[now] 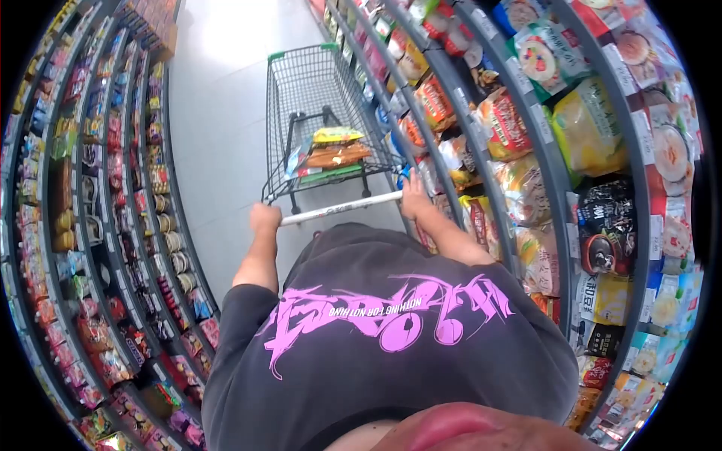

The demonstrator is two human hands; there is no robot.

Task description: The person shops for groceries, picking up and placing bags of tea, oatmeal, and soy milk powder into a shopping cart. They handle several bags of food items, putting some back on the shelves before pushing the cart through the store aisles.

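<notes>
A wire shopping cart [282, 83] with green corner trim stands ahead of me in the aisle. My left hand [265, 218] is closed around the left end of its white handle [342, 207]. At the handle's right end is my right hand [414, 197], its fingers stretched forward and slightly apart, with the palm against the bar. Several packages lie in the near part of the cart, including a yellow packet [337, 134] on top of an orange-brown package [338, 155]. A light blue packet [299, 154] leans at their left.
Tall shelves with bagged foods [590, 128] rise close on my right, near my right arm. Another shelf [113, 203], filled with small packets and tubs, runs along the left. The pale tiled floor [218, 128] stretches ahead between them. Cartons [150, 26] stand at the far left.
</notes>
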